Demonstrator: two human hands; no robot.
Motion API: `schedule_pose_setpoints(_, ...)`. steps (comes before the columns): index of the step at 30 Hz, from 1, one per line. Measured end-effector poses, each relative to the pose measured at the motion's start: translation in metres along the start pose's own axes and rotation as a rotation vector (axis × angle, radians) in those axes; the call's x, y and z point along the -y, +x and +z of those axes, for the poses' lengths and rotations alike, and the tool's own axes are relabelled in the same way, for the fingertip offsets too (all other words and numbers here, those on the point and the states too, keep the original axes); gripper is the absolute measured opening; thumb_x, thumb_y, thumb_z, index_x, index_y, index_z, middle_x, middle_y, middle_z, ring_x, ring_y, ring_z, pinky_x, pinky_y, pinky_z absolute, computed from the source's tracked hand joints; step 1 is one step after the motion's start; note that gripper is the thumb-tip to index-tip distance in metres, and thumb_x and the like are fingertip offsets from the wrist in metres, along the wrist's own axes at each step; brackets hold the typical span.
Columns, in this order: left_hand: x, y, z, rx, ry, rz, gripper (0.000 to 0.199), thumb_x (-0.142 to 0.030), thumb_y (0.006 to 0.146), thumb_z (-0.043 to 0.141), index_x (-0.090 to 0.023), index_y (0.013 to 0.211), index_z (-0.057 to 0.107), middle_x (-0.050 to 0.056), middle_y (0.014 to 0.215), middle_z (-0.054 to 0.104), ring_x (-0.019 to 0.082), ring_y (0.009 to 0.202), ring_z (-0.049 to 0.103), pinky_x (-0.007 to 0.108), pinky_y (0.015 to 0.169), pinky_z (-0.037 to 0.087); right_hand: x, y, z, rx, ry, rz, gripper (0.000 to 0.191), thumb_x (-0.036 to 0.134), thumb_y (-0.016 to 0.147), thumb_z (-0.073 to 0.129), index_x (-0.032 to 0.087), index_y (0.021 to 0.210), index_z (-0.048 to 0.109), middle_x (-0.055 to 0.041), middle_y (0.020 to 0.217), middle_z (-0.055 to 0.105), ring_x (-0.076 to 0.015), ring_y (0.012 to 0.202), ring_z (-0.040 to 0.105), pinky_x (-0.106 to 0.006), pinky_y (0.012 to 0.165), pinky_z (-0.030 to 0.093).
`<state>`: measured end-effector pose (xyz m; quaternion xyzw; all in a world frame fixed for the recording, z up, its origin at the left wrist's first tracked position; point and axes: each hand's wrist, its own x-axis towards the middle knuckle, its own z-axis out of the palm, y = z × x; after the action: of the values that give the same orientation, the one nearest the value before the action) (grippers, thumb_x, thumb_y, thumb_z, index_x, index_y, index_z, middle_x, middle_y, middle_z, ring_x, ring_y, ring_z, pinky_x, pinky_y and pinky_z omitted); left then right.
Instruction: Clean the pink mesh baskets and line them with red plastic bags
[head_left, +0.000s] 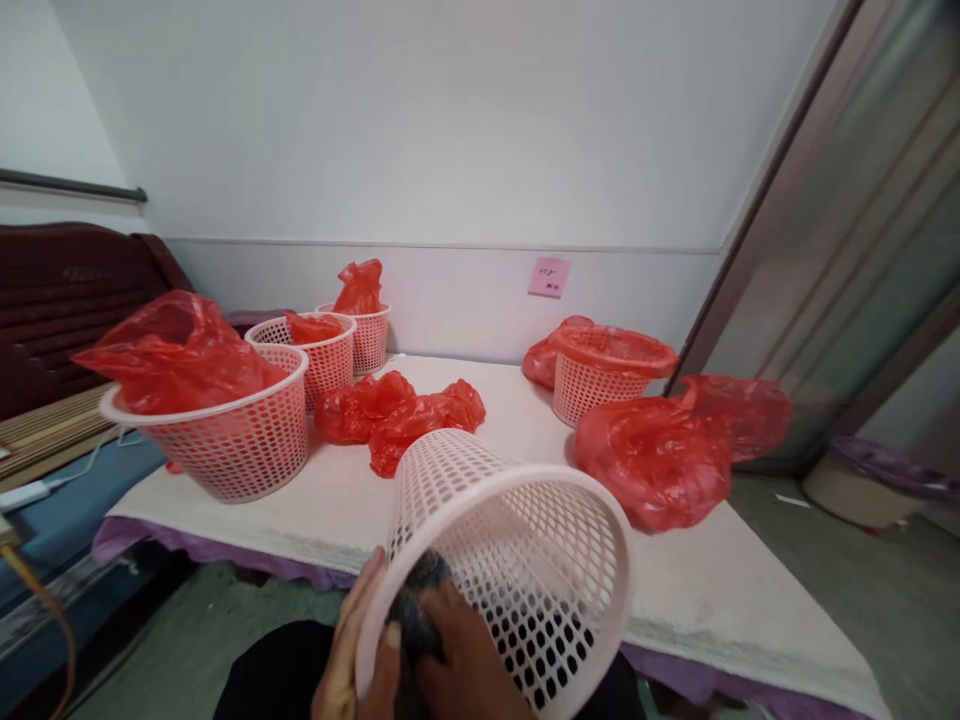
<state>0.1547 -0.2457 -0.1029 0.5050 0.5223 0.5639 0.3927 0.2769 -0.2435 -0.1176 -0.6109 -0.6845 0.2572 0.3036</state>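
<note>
A white mesh plastic basket (448, 468) lies tilted on its side above my lap, its wide mouth turned toward me. My left hand (358, 640) is closed round the left part of its rim, with the thumb over the edge. Reaching inside the mouth, my right hand (466, 655) presses a dark grey cloth (414, 612) against the inner left wall. The fingertips of that hand are partly hidden by the cloth.
Left on the white-covered table (757, 600) stand several baskets (247, 450) holding red plastic bags. Crumpled red bags (420, 415) lie mid-table. At right are a bag-lined basket (596, 388) and a red bag (652, 465). A pink note (548, 277) is on the wall.
</note>
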Motion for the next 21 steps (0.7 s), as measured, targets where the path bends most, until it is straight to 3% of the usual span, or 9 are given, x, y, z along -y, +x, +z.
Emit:
schedule_pose_setpoints(3,-0.011,0.017,-0.003,0.029,-0.006,-0.06,0.046,-0.043,0.088,0.054,-0.02,0.127,0.06,0.006,0.138,0.059,0.027,0.132,0.049,0.038,0.113,0.037,0.007,-0.012,-0.011,0.134,-0.208,0.004,0.054,0.017,0.065,0.058,0.022,0.119,0.064,-0.0149,0.112,0.063,-0.0335,0.101,0.062,-0.047,0.086,0.052)
schedule_pose_setpoints(7,-0.026,0.036,-0.004,0.093,0.011,-0.028,0.046,-0.037,0.086,0.057,-0.02,0.128,0.06,0.006,0.135,0.061,0.027,0.129,0.052,0.039,0.113,0.037,-0.01,-0.021,-0.033,0.159,-0.54,0.113,0.024,0.014,0.075,0.056,0.019,0.093,0.072,-0.0175,0.105,0.066,-0.0379,0.104,0.061,-0.05,0.087,0.05)
schedule_pose_setpoints(11,-0.042,0.048,0.0,0.216,0.075,0.11,0.041,-0.032,0.088,0.053,-0.021,0.127,0.061,0.005,0.135,0.061,0.025,0.128,0.052,0.038,0.114,0.034,-0.026,-0.032,-0.03,0.188,-0.587,-0.094,0.015,0.024,0.082,0.062,0.026,0.094,0.071,-0.0102,0.1,0.069,-0.0318,0.093,0.065,-0.042,0.075,0.054)
schedule_pose_setpoints(14,-0.055,0.058,0.006,0.289,0.067,0.144,0.043,-0.029,0.087,0.053,-0.02,0.129,0.059,0.005,0.134,0.062,0.024,0.127,0.053,0.036,0.112,0.034,-0.034,-0.036,-0.012,0.08,-0.63,-0.229,0.024,0.028,0.09,0.054,0.03,0.11,0.066,-0.0092,0.1,0.071,-0.0316,0.087,0.067,-0.045,0.068,0.055)
schedule_pose_setpoints(17,-0.068,0.069,0.014,0.34,0.033,0.132,0.045,-0.03,0.087,0.054,-0.019,0.13,0.058,0.006,0.133,0.062,0.023,0.127,0.053,0.035,0.111,0.035,-0.044,-0.035,0.004,-0.031,-0.654,-0.269,0.038,0.025,0.089,0.053,0.027,0.127,0.057,-0.0137,0.107,0.07,-0.0348,0.087,0.067,-0.049,0.067,0.055)
schedule_pose_setpoints(21,-0.072,0.074,0.022,0.344,0.044,0.12,0.049,-0.04,0.083,0.06,-0.017,0.126,0.059,0.009,0.133,0.062,0.024,0.124,0.056,0.036,0.107,0.041,-0.044,-0.028,0.006,-0.028,-0.574,-0.249,0.051,0.029,0.082,0.061,0.022,0.132,0.054,-0.0163,0.106,0.07,-0.0381,0.088,0.067,-0.052,0.07,0.055)
